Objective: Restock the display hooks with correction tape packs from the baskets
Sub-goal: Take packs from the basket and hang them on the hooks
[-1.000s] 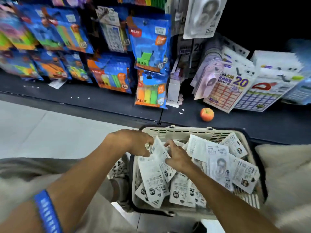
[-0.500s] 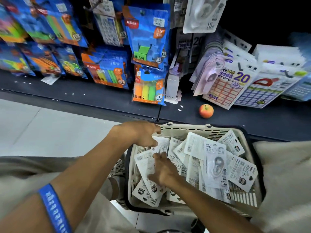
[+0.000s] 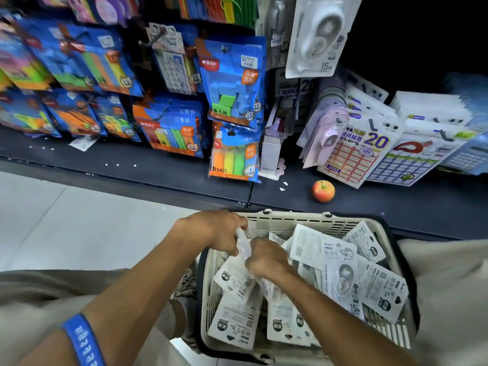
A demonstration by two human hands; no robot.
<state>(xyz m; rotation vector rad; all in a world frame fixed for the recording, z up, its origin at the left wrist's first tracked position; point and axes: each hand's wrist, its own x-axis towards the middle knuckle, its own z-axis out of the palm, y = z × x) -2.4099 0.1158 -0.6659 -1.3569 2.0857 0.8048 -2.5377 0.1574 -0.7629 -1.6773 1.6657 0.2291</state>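
A cream plastic basket sits low in front of me, filled with several white correction tape packs. My left hand is over the basket's near-left corner, its fingers curled on a thin stack of packs held upright. My right hand meets it from the right and pinches the same stack, with more packs lying flat under both hands. One correction tape pack hangs on a hook at the top of the display.
A dark shelf runs across below the hooks, with blue stationery bags, sticker sheets and an apple on it. Pale floor tiles lie at the left. My knees flank the basket.
My right hand has come up from deep among the packs to join the left at the basket's near-left corner. Both now hold a gathered stack upright. The camera has shifted slightly.
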